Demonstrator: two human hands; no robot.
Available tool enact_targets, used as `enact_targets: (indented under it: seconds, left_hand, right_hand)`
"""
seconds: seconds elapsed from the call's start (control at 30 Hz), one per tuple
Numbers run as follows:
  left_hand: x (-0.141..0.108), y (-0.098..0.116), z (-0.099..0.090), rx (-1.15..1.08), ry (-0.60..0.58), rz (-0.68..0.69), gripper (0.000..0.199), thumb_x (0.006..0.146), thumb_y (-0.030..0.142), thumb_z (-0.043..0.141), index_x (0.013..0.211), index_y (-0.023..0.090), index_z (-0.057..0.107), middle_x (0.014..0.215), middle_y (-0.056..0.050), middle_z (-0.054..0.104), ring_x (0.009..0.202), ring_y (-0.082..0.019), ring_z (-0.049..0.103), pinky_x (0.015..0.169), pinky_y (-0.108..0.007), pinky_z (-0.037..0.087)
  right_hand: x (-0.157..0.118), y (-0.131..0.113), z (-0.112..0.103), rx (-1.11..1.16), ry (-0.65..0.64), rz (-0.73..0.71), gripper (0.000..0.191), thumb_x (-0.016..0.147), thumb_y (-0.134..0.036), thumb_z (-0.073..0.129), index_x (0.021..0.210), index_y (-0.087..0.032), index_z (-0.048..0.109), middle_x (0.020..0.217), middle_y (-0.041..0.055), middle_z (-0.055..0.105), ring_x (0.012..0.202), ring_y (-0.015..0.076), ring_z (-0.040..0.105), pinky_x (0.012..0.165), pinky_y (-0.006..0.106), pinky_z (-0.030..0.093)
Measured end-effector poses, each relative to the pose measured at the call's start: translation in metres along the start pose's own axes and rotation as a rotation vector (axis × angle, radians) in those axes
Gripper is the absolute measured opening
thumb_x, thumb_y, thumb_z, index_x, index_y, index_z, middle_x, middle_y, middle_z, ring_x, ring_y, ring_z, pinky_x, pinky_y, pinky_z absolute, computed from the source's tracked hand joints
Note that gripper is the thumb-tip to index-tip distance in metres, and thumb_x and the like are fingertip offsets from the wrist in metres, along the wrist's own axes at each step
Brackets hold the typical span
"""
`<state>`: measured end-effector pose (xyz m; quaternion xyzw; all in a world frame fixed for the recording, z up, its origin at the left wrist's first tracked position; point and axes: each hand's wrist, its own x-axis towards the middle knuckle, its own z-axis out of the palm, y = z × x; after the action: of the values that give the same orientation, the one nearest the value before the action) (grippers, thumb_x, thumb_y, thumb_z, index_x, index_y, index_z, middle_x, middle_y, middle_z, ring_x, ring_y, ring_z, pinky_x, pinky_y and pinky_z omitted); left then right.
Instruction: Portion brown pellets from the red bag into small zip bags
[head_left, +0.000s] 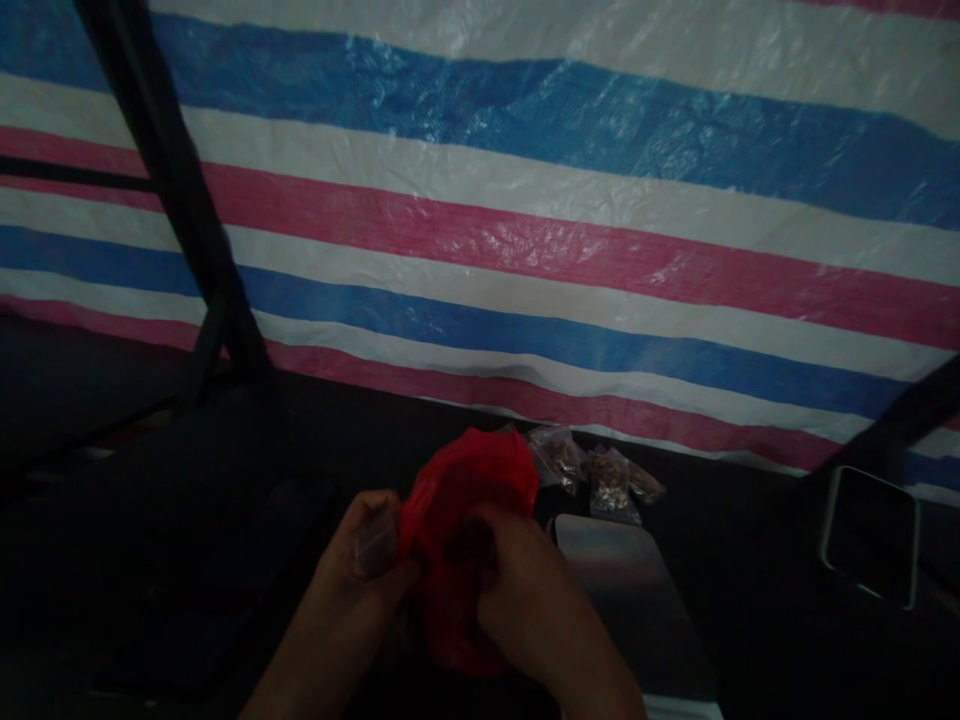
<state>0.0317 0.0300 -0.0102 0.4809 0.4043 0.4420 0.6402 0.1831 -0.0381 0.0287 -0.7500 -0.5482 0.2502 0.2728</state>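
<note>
A red plastic bag [472,465] is held low in the middle of the head view, its mouth spread toward me. My left hand [356,580] is closed on the bag's left edge, and a small clear zip bag [375,543] also sits in its grip. Inside the mouth of the red bag is my right hand [529,590], with its fingers curled. The fingertips are lost in shadow and red plastic, so whatever they pinch is hidden. Just beyond the red bag lie small clear bags of brownish pieces [611,475].
A flat metal-topped device [626,570], perhaps a scale, lies right of my hands. Farther right is a phone-like object [871,535] with a pale rim. A striped plastic sheet [525,240] hangs behind the dark table, with a dark frame post [176,190] at left.
</note>
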Motion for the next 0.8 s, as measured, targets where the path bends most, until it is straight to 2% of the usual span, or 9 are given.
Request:
enact_targets:
  seconds: [0.17,0.27,0.47,0.53,0.63,0.7,0.8]
  left_hand:
    - [-0.001,0.008,0.000,0.042,0.122,0.076,0.040,0.059,0.014,0.076,0.095,0.026,0.061,0.078,0.005,0.070,0.065,-0.018,0.067,0.052,-0.024,0.054]
    - [-0.002,0.013,-0.002,0.123,0.154,0.111,0.038,0.056,0.013,0.075,0.089,0.027,0.061,0.075,0.004,0.067,0.063,-0.018,0.063,0.050,-0.025,0.051]
    - [-0.001,0.000,-0.011,0.322,0.171,0.263,0.038,0.062,0.014,0.073,0.096,0.030,0.062,0.087,0.001,0.067,0.084,-0.024,0.067,0.069,-0.030,0.058]
    - [-0.002,-0.006,-0.009,0.349,0.183,0.246,0.041,0.064,0.017,0.075,0.099,0.029,0.059,0.091,0.000,0.067,0.085,-0.025,0.068,0.070,-0.032,0.058]
    - [-0.009,-0.011,-0.001,0.351,0.263,0.180,0.045,0.065,0.029,0.082,0.098,0.030,0.051,0.083,0.003,0.062,0.071,-0.023,0.066,0.060,-0.033,0.056]
    - [-0.014,-0.011,0.005,0.364,0.305,0.117,0.053,0.065,0.039,0.086,0.099,0.030,0.046,0.078,0.006,0.059,0.063,-0.022,0.064,0.054,-0.032,0.054]
    - [-0.017,-0.009,0.013,0.296,0.256,-0.023,0.060,0.066,0.041,0.088,0.101,0.030,0.041,0.073,0.008,0.060,0.056,-0.021,0.065,0.048,-0.031,0.051]
  right_hand:
    - [0.002,0.008,-0.003,0.130,0.000,-0.058,0.058,0.074,0.006,0.053,0.119,-0.025,0.073,0.118,0.0044,0.079,0.113,0.0225,0.073,0.091,0.029,0.053]
    - [0.001,0.010,-0.010,0.097,0.028,-0.013,0.055,0.072,0.009,0.053,0.112,-0.023,0.073,0.112,0.0041,0.079,0.107,0.0223,0.074,0.087,0.029,0.053]
    - [-0.003,0.006,-0.012,-0.068,0.020,0.051,0.054,0.073,0.009,0.054,0.114,-0.019,0.073,0.133,0.0127,0.071,0.116,0.0272,0.070,0.094,0.036,0.052]
    - [-0.002,0.004,-0.009,-0.085,0.006,0.061,0.056,0.073,0.010,0.053,0.116,-0.018,0.073,0.137,0.0137,0.069,0.119,0.0279,0.069,0.097,0.037,0.051]
    - [-0.001,0.002,-0.007,-0.056,0.007,0.047,0.058,0.072,0.011,0.051,0.117,-0.019,0.073,0.135,0.0123,0.069,0.124,0.0277,0.066,0.102,0.039,0.049]
    - [-0.001,0.000,-0.007,-0.004,0.019,0.013,0.052,0.074,0.010,0.051,0.111,-0.020,0.072,0.128,0.0100,0.072,0.120,0.0261,0.066,0.101,0.038,0.048]
    - [-0.005,-0.002,-0.006,0.089,0.004,-0.061,0.046,0.074,0.008,0.052,0.104,-0.022,0.070,0.115,0.0048,0.073,0.110,0.0223,0.068,0.092,0.033,0.050]
